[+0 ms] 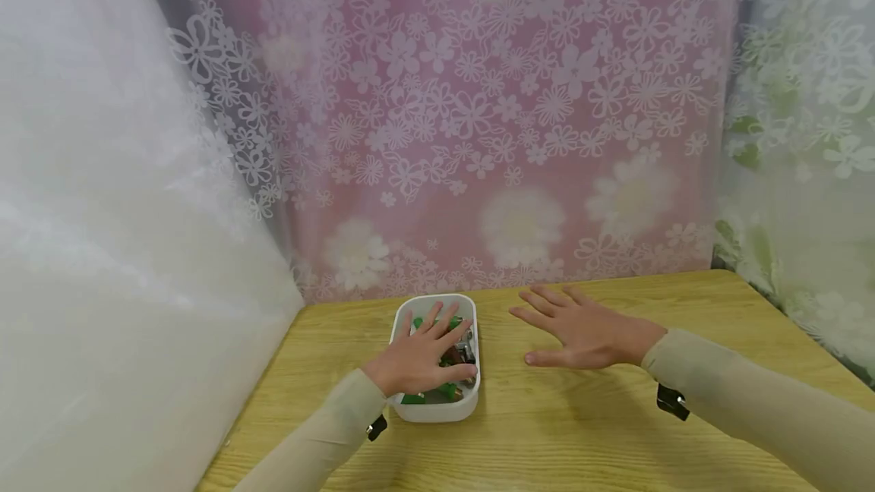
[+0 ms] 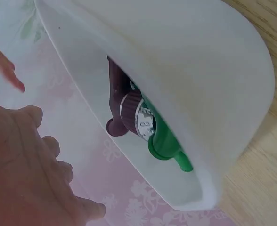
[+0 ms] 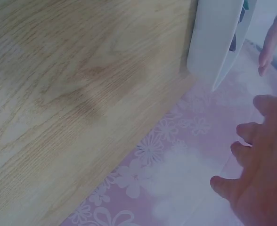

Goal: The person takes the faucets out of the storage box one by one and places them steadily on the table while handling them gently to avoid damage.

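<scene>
A white rectangular plastic bin (image 1: 437, 414) stands on the table, holding several small green, dark maroon and silvery pieces. Over it my left hand (image 1: 417, 359) is spread flat with the fingers apart, covering part of the contents in the head view. To the right of the bin, my right hand (image 1: 588, 332) hovers over the table with fingers spread and nothing in it. Inside the bin, the left wrist view shows a green piece (image 2: 166, 141) with a rounded end, a dark maroon piece (image 2: 116, 101), and a ridged part with a silvery numbered band (image 2: 145, 123).
The wood-grain table (image 1: 519, 439) carries the bin left of its middle. A pink flowered curtain (image 1: 437, 135) hangs along the table's back edge. White sheeting (image 1: 123, 249) closes the left side, and a green-and-white flowered curtain (image 1: 807, 135) hangs at the right.
</scene>
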The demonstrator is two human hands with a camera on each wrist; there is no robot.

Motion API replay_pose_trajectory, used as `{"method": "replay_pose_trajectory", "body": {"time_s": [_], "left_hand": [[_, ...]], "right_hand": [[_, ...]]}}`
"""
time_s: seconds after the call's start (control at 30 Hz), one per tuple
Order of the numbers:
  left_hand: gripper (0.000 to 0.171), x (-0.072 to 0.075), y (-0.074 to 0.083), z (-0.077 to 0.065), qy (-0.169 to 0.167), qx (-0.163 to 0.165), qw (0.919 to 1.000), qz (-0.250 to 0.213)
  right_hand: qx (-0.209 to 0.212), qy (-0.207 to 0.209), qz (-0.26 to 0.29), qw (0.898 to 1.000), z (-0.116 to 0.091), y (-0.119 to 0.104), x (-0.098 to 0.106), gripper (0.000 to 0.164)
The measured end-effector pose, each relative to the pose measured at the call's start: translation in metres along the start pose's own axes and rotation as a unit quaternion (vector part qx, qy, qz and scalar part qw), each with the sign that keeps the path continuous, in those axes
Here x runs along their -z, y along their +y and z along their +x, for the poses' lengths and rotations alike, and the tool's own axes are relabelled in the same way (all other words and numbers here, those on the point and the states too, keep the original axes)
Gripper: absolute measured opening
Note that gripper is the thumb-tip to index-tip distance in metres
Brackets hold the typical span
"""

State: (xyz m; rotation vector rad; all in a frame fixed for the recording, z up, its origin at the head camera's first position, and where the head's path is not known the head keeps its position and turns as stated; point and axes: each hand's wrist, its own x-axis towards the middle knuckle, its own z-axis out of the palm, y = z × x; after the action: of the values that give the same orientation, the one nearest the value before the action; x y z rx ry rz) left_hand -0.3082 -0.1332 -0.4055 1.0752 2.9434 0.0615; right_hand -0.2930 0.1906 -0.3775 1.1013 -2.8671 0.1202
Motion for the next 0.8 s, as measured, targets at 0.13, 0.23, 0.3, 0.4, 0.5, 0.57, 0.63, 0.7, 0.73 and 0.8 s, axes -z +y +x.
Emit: {"method": "replay_pose_trajectory", "body": {"time_s": [0.13,0.23,0.3,0.4,0.5,0.57,0.63,0.7,0.73,0.8], "left_hand": [[0.080,0.002,-0.011,-0.004,0.022,0.001,0.9997,-0.014],[0.079,0.008,-0.016,-0.009,0.027,0.012,0.9991,-0.032],[0.079,0.011,-0.019,-0.013,0.037,0.023,0.9979,-0.049],[0.072,0.014,-0.026,-0.018,0.060,0.045,0.9943,-0.077],[0.056,0.013,-0.032,-0.022,0.099,0.062,0.9890,-0.091],[0.047,0.012,-0.038,-0.023,0.123,0.074,0.9852,-0.093],[0.041,0.010,-0.042,-0.024,0.141,0.088,0.9817,-0.093],[0.040,0.009,-0.047,-0.024,0.145,0.104,0.9796,-0.091],[0.041,0.008,-0.049,-0.025,0.145,0.113,0.9788,-0.091],[0.043,0.006,-0.052,-0.026,0.143,0.125,0.9778,-0.089]], "right_hand": [[0.005,0.020,-0.003,1.000,0.003,0.000,0.000,0.077],[0.005,0.031,-0.004,1.000,0.005,0.000,0.002,0.075],[0.010,0.040,-0.008,0.999,0.006,0.000,0.003,0.071],[0.018,0.051,-0.018,0.998,0.008,-0.001,0.004,0.065],[0.024,0.057,-0.029,0.998,0.009,-0.002,0.005,0.062],[0.026,0.057,-0.035,0.997,0.010,-0.003,0.005,0.061],[0.027,0.056,-0.037,0.997,0.010,-0.004,0.004,0.060],[0.028,0.055,-0.037,0.997,0.009,-0.004,0.004,0.060],[0.028,0.055,-0.037,0.997,0.009,-0.005,0.003,0.060],[0.031,0.056,-0.039,0.997,0.010,-0.005,0.003,0.060]]}}
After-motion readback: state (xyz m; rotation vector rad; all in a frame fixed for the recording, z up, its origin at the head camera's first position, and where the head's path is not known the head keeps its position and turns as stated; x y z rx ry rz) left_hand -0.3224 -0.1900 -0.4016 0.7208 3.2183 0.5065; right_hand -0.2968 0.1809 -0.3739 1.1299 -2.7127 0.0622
